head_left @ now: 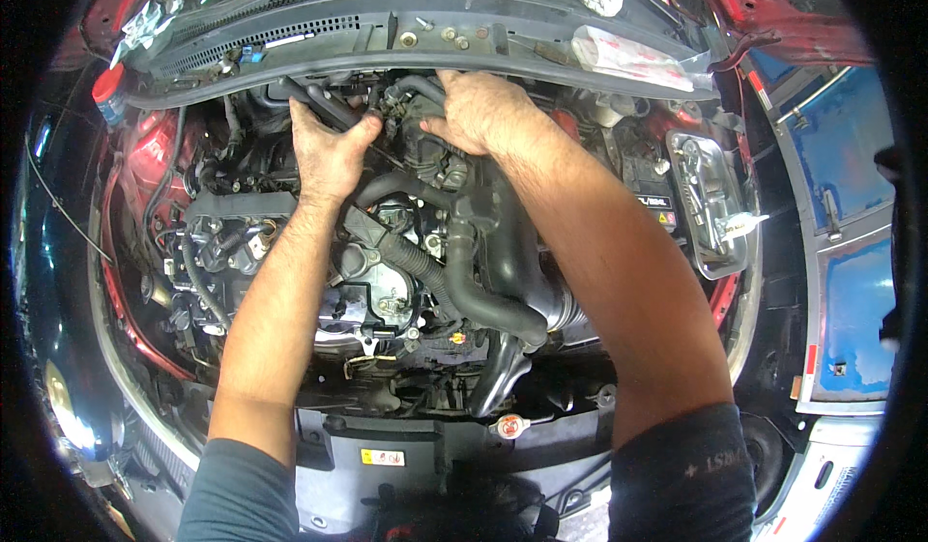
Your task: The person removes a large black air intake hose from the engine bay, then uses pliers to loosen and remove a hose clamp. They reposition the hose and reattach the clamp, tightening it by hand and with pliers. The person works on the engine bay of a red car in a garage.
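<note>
Hands (329, 153) at dark, tubular hoses (333, 107)

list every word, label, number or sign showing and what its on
I won't copy the wording, but it stands here:
White lettering: black battery, partly legible
Yellow triangle sign: same battery, symbol too small
Pale lettering: right sleeve, partly legible
Yellow-and-white label: grey front panel, blurred
Marking on round cap: too small
White tube: print too small
</note>
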`<state>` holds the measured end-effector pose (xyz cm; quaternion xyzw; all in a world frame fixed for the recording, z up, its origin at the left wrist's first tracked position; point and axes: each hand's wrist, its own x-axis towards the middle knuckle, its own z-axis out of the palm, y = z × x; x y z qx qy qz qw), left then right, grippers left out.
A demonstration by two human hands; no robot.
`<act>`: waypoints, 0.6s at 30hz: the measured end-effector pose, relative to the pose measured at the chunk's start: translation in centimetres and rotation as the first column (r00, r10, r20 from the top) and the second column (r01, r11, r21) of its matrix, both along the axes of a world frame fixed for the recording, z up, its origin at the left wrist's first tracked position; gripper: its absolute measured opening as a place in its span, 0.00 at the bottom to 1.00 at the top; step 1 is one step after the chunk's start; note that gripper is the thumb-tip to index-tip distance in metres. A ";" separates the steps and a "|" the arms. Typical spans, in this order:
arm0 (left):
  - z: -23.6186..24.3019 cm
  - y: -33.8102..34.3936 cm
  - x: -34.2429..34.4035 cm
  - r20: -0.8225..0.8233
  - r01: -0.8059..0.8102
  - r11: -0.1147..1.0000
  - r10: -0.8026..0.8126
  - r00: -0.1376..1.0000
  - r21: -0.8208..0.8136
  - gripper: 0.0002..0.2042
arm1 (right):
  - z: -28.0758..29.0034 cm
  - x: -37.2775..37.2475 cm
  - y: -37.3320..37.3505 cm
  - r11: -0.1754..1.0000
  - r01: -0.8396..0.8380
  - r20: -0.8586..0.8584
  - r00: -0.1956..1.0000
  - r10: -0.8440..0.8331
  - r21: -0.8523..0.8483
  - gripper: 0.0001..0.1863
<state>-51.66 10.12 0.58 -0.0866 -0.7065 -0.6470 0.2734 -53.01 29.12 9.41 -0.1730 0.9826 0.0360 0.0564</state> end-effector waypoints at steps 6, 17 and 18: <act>0.0 0.6 -0.2 0.012 0.128 0.991 -0.129 0.992 0.049 0.37 | 0.2 0.9 0.0 0.994 0.111 0.108 0.988 -0.108 -0.020 0.41; 0.0 -0.3 -0.5 0.104 0.059 0.997 -0.054 0.993 -0.054 0.35 | 0.5 -0.1 0.5 0.997 0.065 0.121 0.991 -0.060 -0.036 0.44; -0.1 -0.3 -0.5 0.093 0.054 0.995 -0.046 0.995 -0.086 0.34 | 0.8 0.0 0.5 0.999 0.024 0.125 0.992 -0.020 -0.036 0.44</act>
